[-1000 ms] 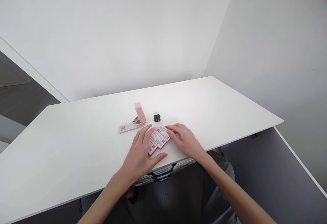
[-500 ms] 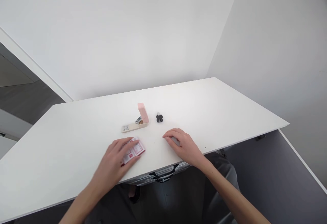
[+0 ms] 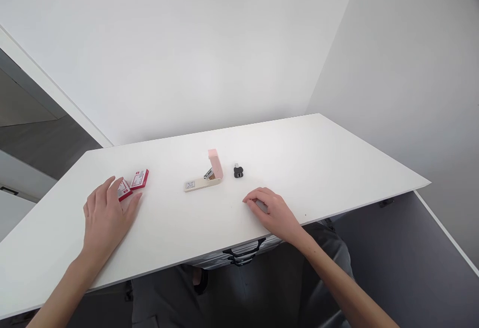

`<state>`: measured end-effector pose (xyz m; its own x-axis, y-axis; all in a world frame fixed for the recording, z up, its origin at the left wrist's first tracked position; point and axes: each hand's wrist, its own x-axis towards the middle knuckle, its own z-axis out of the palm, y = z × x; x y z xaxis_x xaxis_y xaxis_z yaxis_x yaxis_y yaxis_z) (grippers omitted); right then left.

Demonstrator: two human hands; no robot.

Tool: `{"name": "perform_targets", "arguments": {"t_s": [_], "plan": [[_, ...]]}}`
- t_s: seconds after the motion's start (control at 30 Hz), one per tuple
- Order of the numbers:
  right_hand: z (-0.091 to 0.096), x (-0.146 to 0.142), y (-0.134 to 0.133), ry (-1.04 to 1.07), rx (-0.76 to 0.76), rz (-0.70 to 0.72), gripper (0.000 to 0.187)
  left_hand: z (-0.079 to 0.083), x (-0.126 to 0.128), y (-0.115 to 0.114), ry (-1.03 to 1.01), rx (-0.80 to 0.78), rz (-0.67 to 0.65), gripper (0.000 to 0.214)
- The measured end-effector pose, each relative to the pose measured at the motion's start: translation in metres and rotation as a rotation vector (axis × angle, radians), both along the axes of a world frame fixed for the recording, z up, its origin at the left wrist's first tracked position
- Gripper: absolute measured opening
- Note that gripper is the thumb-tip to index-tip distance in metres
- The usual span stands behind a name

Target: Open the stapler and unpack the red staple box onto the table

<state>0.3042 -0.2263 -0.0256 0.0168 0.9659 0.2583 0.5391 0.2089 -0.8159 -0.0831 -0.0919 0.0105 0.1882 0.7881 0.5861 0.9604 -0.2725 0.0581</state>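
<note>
At the left of the table my left hand (image 3: pixel 105 213) is open, its fingers and thumb apart. Its fingertips are at a small red and white box (image 3: pixel 124 190), partly hidden by them. A second red and white box (image 3: pixel 139 178) lies just beyond, touching or nearly touching the first. Near the front edge rests my right hand (image 3: pixel 272 212), thumb and fingertips pressed together, with nothing visible in them. A pink and cream stapler (image 3: pixel 209 178) lies mid-table with its pink top swung up. To its right is a small black staple remover (image 3: pixel 238 171).
The white table (image 3: pixel 299 158) reaches back to a white wall (image 3: pixel 209 58). Below its front edge, black handles (image 3: pixel 245 253) show beside the person's legs. A grey side panel (image 3: pixel 404 253) stands at the right.
My left hand has moved left with the red and white boxes, and its fingers have spread. They now lie side by side left of the stapler. My right hand stays put; the view shifted slightly.
</note>
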Motion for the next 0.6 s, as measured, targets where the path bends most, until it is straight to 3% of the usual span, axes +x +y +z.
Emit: {"name": "perform_targets", "arguments": {"t_s": [0.1,0.23,0.33,0.5,0.6], "plan": [[0.0,-0.001,-0.001,0.003,-0.002,-0.006,0.022,-0.005,0.003,-0.006,-0.009,-0.016,-0.115,0.047],[-0.003,-0.001,0.002,0.007,-0.009,-0.055,0.021,-0.008,0.017,-0.021,0.052,-0.085,-0.428,0.024],[-0.006,0.003,0.014,0.021,-0.028,-0.167,0.022,-0.007,0.039,-0.033,0.058,-0.124,-0.593,0.02],[0.002,0.004,0.049,-0.136,-0.084,-0.268,0.05,-0.006,0.077,-0.045,0.047,-0.187,-0.751,0.019],[0.009,0.0,0.062,-0.295,-0.114,-0.221,0.049,-0.005,0.09,-0.049,0.065,-0.223,-0.806,0.02]]}}
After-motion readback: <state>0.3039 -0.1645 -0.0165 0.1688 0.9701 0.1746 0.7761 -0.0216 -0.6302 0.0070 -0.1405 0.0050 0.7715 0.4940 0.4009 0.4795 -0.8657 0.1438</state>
